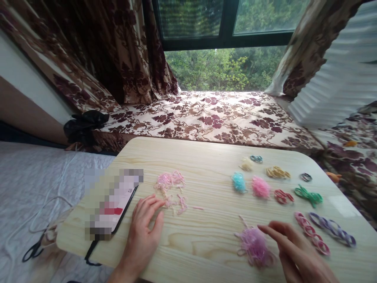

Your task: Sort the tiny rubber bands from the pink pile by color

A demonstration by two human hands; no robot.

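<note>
My left hand (145, 222) rests on the table, thumb apart, with its fingertips at the near side of a loose pile of pink and pale small rubber bands (169, 181). Nothing shows in its grasp. At the lower right, my right hand (296, 249) hovers beside a heap of purple rubber bands (255, 245). Its index finger stretches toward the heap's upper edge while the other fingers are bent; its thumb is mostly hidden. A single pink band (198, 208) lies between the two piles.
Farther right sit turquoise bands (238, 182), pink bands (260, 186), cream bands (246, 164), and green hair ties (308, 195). Pink linked ties (312, 233) and purple ones (332, 228) lie by my right hand. A phone (118, 208) with a cable occupies the table's left side.
</note>
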